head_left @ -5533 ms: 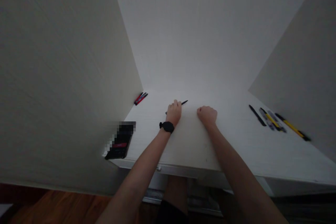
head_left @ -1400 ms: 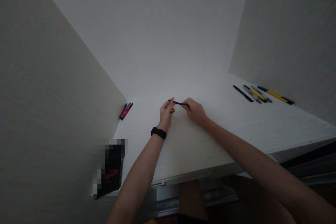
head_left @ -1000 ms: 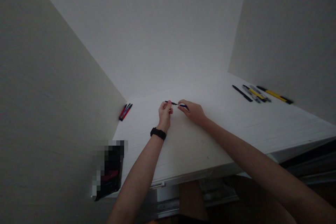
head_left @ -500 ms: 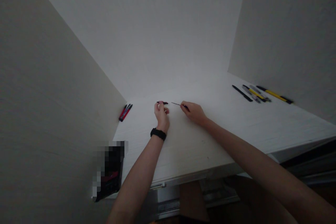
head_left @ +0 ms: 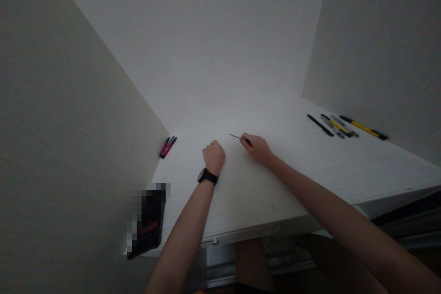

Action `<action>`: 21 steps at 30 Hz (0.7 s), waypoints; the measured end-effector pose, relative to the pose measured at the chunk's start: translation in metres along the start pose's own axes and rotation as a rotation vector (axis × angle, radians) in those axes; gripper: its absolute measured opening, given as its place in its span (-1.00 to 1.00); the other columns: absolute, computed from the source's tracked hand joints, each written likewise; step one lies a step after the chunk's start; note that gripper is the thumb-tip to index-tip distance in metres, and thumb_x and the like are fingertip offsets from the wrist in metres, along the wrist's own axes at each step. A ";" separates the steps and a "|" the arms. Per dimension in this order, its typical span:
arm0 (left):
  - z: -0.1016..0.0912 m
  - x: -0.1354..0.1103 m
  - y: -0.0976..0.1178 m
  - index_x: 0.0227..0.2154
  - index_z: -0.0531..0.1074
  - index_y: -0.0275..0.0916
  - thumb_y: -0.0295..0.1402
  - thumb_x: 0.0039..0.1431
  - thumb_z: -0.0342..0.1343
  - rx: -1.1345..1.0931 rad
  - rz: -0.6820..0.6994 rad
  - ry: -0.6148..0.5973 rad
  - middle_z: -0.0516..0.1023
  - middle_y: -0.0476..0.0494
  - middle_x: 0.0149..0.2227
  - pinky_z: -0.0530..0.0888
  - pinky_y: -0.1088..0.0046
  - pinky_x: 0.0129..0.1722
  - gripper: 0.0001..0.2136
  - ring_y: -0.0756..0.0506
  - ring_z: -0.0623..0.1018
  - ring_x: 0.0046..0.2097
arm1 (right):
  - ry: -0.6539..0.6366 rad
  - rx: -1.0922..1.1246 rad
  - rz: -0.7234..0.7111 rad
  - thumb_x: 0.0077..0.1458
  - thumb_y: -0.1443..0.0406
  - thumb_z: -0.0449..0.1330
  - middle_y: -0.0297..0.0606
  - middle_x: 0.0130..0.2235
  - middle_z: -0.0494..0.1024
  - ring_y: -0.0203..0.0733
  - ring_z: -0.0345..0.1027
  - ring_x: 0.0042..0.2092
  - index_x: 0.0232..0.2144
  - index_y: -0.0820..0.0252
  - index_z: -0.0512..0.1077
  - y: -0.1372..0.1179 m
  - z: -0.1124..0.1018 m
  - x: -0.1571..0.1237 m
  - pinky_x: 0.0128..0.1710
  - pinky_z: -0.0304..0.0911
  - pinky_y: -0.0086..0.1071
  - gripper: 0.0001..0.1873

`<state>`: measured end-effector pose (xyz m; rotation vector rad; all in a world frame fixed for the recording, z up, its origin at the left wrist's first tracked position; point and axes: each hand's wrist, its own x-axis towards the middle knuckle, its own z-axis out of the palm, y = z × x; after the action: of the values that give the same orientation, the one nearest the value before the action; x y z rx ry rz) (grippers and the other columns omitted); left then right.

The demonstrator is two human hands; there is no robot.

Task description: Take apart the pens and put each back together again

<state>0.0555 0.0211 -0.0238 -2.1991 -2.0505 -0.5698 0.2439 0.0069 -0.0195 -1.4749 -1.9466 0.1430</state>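
My left hand [head_left: 214,156] is turned back-up over the white desk [head_left: 241,193], with its fingers curled under. What it holds, if anything, is hidden beneath it. A dark watch [head_left: 207,176] is on that wrist. To its right, my right hand [head_left: 257,148] is closed around a dark pen part [head_left: 248,142]. A thin dark rod [head_left: 234,136], like a refill, sticks out of this grip toward the left. The rod's tip is apart from my left hand.
Red and dark pens [head_left: 168,148] lie by the left wall. At the right lie a black pen [head_left: 320,125], several clear and yellow pens [head_left: 339,126] and a longer yellow-black pen [head_left: 364,127]. A dark, partly pixelated object [head_left: 151,220] sits at the front left. Walls enclose three sides.
My left hand has rolled over, back upward, and drawn slightly nearer; the short dark pen piece seen in its fingers before is now out of sight. My right hand keeps its grip.
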 end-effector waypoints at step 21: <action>-0.008 0.001 0.009 -0.03 0.37 -0.23 -0.28 0.38 -0.16 -0.401 0.093 0.197 0.48 -0.33 -0.03 0.25 0.22 0.05 -0.73 -0.23 0.41 0.04 | -0.038 -0.002 0.015 0.33 0.18 -0.04 -0.22 -0.33 0.58 -0.20 0.36 -0.34 -0.27 0.14 0.45 -0.003 0.000 0.001 -0.35 0.02 -0.40 -0.70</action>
<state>0.0627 0.0191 -0.0144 -2.3057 -1.8513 -1.2249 0.2415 0.0063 -0.0175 -1.4986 -1.9667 0.1773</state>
